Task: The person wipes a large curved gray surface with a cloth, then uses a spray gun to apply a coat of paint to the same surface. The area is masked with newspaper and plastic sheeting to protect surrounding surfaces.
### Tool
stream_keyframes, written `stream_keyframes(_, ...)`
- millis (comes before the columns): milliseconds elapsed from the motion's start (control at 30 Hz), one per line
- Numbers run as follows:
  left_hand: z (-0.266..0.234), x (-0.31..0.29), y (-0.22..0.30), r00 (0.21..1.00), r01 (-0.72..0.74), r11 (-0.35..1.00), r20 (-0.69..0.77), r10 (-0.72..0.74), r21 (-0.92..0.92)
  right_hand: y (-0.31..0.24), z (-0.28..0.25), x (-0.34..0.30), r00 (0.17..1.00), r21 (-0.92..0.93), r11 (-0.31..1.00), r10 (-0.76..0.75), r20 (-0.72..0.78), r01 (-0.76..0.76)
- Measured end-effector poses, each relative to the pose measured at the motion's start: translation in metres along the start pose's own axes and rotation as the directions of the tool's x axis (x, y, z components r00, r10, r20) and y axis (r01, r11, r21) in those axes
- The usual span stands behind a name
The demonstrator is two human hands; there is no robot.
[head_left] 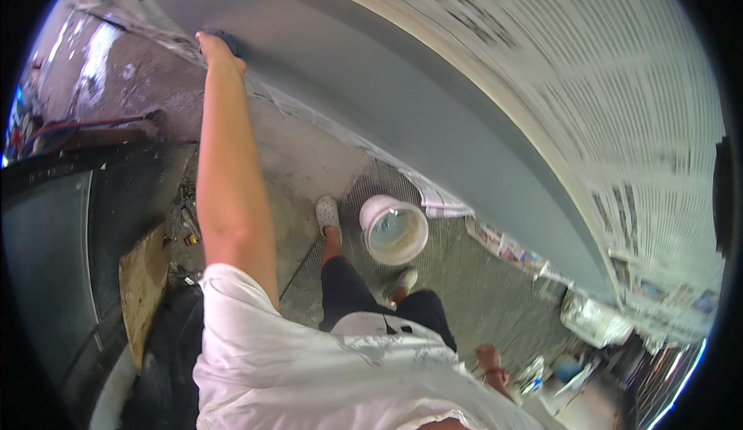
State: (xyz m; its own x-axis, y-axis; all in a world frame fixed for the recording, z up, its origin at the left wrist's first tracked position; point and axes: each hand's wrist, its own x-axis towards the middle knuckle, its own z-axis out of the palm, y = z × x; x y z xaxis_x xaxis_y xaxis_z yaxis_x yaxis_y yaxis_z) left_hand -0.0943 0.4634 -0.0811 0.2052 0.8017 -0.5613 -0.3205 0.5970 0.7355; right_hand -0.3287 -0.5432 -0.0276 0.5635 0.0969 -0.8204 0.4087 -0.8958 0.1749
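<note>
My left arm stretches far forward to a long, curved grey panel [402,97]. At its end, my left hand [219,51] presses a dark blue-grey pad or folded cloth [232,44] against the panel's lower left part. The hand covers some of the pad, so its exact kind is unclear. My right hand [488,356] hangs low at my right side, away from the panel, with a reddish band on the wrist. It is small and blurred here, and its fingers cannot be made out.
Newspaper sheets [619,82] cover the surface beyond the panel and line its lower edge. A white bucket [396,232] with cloudy liquid stands by my feet. Left are a dark panel [54,244] and a brown board [143,294]. A silvery wrapped bundle [594,320] lies right.
</note>
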Motion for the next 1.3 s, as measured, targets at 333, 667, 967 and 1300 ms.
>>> stream_keyframes(333,0.047,-0.336,-0.256,0.98,0.196,0.978,0.013,-0.197,0.066,0.02,0.04,0.042,0.915,0.618,0.702,0.398,0.071,-0.354)
stream_keyframes(667,0.097,-0.667,-0.544,0.853,0.522,0.852,-0.02,-0.522,0.038,0.113,0.267,-0.016,0.821,0.87,0.393,0.571,0.023,-0.297)
stream_keyframes(967,0.13,-0.872,-0.664,0.584,0.81,0.585,-0.025,-0.811,-0.053,0.08,0.374,-0.133,0.686,0.834,-0.08,0.529,0.5,-0.546)
stream_keyframes(1300,0.089,-0.692,-0.629,0.774,0.619,0.685,0.149,-0.616,-0.384,0.161,0.388,-0.063,0.869,0.905,0.26,0.456,0.193,-0.337)
